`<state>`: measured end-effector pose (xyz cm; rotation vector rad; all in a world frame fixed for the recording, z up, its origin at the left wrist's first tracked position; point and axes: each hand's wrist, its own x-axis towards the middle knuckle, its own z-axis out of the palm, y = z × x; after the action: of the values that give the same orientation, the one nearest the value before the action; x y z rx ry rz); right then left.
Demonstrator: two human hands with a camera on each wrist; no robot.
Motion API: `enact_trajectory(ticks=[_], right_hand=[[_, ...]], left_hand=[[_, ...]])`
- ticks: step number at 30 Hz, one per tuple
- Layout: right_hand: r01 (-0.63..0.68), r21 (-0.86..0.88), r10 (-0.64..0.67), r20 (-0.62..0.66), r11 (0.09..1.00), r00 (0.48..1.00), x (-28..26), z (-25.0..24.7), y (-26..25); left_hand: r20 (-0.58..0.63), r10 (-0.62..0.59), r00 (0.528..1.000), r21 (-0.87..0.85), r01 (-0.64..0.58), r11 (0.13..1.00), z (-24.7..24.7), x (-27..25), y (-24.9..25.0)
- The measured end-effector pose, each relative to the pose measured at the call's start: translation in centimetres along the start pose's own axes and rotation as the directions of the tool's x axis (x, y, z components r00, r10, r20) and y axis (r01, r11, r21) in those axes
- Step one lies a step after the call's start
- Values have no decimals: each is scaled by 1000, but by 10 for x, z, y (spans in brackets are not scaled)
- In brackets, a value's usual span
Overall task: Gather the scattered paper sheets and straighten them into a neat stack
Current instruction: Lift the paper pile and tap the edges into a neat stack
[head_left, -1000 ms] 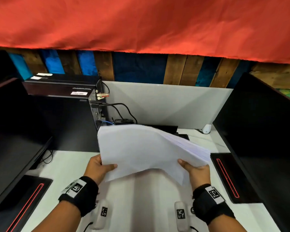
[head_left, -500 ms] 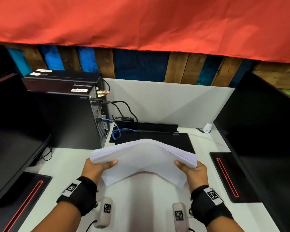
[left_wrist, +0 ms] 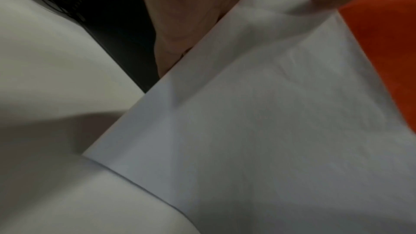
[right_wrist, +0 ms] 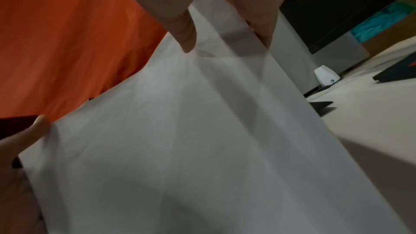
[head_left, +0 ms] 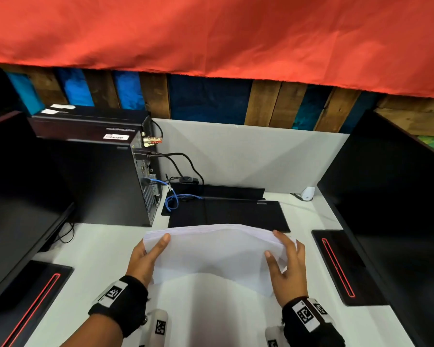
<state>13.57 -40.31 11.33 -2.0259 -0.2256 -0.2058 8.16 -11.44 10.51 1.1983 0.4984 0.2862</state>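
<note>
A sheaf of white paper sheets point(head_left: 216, 251) sags between my two hands just above the white desk point(head_left: 105, 246); its near corners are uneven. My left hand point(head_left: 158, 246) grips the left edge, thumb on top and fingers underneath. My right hand point(head_left: 276, 246) holds the right edge with thumb and forefinger spread over the top sheet and the other fingers along the side. In the left wrist view the paper point(left_wrist: 258, 131) hangs from my thumb. In the right wrist view the paper point(right_wrist: 191, 140) is pinched between thumb and a finger behind it.
A black PC tower point(head_left: 98, 184) with cables stands at the back left. Dark monitors point(head_left: 15, 196) point(head_left: 391, 209) flank the desk, their bases point(head_left: 35, 296) point(head_left: 341, 266) on it. A flat black device point(head_left: 226, 214) lies right behind the paper. A small white gadget point(head_left: 307, 194) sits by the partition.
Both hands have lowered the sheaf from nearly upright to low over the desk, tipping it flatter. My right hand's thumb and forefinger have spread over the top sheet.
</note>
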Motion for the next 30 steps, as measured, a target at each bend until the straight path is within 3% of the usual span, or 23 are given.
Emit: enact_trajectory(ticks=[2, 6, 8, 20, 24, 27, 30], right_hand=[[53, -54, -53, 0, 997, 999, 0, -1, 2], [-11, -43, 12, 3, 999, 1000, -2, 0, 4], [33, -80, -32, 19, 996, 999, -2, 0, 5], [93, -108, -94, -11, 990, 995, 0, 4, 7], [59, -103, -65, -53, 993, 997, 1, 4, 8], [112, -146, -115, -16, 983, 993, 1, 4, 6], [70, -115, -80, -87, 991, 993, 4, 3, 4]], left_hand=[[-9, 13, 1000, -25, -14, 1000, 4, -2, 4], [-38, 67, 997, 27, -66, 997, 4, 2, 8], [-31, 75, 997, 43, -73, 996, 3, 3, 9], [-82, 21, 996, 29, -19, 999, 4, 10, 12], [-45, 65, 997, 61, -62, 996, 0, 8, 9], [5, 116, 993, 77, -116, 990, 0, 6, 10], [36, 111, 993, 113, -115, 987, -2, 10, 6]])
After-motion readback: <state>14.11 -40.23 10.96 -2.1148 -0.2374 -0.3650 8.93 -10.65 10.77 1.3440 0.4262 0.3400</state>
